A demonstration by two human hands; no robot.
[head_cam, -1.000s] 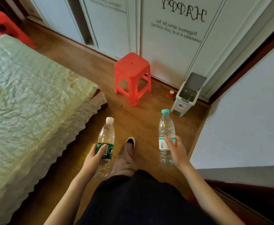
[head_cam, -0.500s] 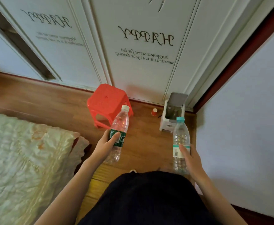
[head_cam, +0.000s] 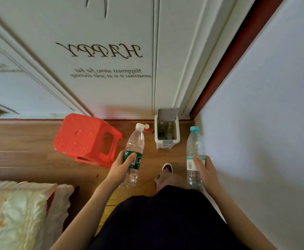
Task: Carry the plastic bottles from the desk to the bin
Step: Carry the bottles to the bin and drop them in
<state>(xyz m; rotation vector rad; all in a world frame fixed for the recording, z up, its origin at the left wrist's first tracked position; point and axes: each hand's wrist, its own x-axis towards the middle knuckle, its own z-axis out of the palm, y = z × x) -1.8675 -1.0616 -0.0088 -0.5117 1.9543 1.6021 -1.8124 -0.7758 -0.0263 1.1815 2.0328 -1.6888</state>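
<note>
My left hand (head_cam: 120,167) grips a clear plastic bottle with a green label and white cap (head_cam: 135,141), held upright in front of me. My right hand (head_cam: 205,170) holds a second clear bottle with a white-and-teal label and teal cap (head_cam: 194,145), also upright. A small white bin (head_cam: 167,143) with its lid flipped open stands on the wooden floor against the wardrobe, between and beyond the two bottles. Some items lie inside the bin, too dim to identify.
A red plastic stool (head_cam: 86,139) stands left of the bin, close to my left hand. A small red cup (head_cam: 146,127) sits by the wardrobe base. The white wall (head_cam: 264,123) runs along my right. A bed corner (head_cam: 17,210) is at lower left. My shoe (head_cam: 167,167) points toward the bin.
I have walked closer to the bin; it and the stool now lie nearer in front of me. Both hands still hold their bottles upright.
</note>
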